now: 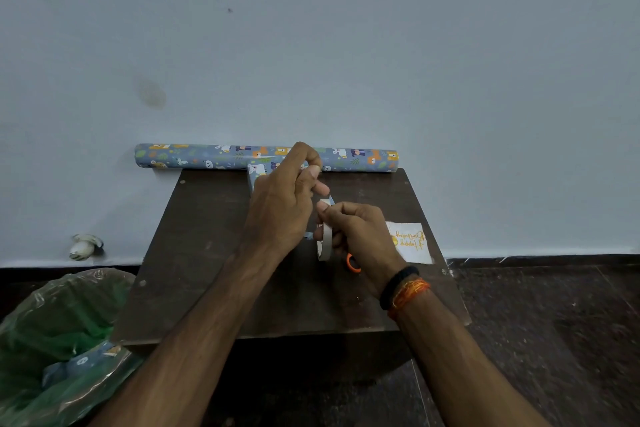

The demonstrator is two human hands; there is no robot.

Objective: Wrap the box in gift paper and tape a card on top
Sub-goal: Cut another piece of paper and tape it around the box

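1. Head view, up close: my right hand [360, 236] grips the tape roll [325, 239] – fingers curled round it.
2. My left hand [284, 198] pinches the tape end, fingers bent.
3. The card [412, 242] lies on the table [214, 253], just right.
4. Farther back sits the wrapped box [258, 175] – then the paper roll [194, 156] by the wall.

black band [398, 286], orange thread [410, 292]

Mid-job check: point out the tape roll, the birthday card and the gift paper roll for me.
tape roll [325, 242]: head view, on its pale outer band, below the right hand's thumb.
birthday card [412, 241]: head view, on its white face near the orange lettering.
gift paper roll [194, 156]: head view, on the left stretch of the printed tube.
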